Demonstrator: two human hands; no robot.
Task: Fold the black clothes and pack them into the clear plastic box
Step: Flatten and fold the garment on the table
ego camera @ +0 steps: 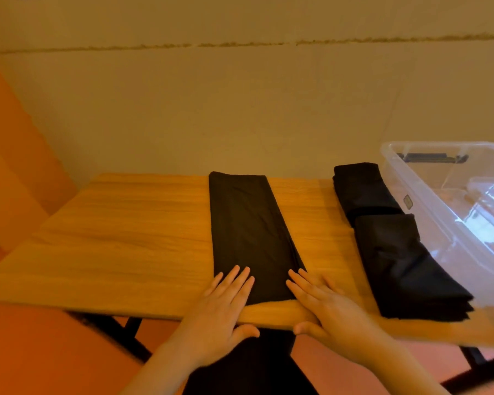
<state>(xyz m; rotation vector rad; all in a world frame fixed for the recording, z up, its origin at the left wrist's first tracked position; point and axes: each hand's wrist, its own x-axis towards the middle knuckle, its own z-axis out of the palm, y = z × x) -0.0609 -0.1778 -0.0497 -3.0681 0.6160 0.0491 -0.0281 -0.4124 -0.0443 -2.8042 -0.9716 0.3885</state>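
Observation:
A black garment [248,229], folded into a long narrow strip, lies lengthwise on the wooden table [120,223], reaching from its far edge to its near edge. My left hand [226,306] rests flat with straight fingers on the strip's near left corner. My right hand [322,303] lies flat beside it on the near right corner, fingers straight. Two folded black garments sit to the right: one further back [362,192] and one nearer [405,269]. The clear plastic box [428,212] stands at the table's right end, and nothing black shows inside it.
A plain beige wall rises right behind the table. An orange surface fills the left side and the floor. Black table legs show under the near edge. Dark cloth hangs below the edge between my arms.

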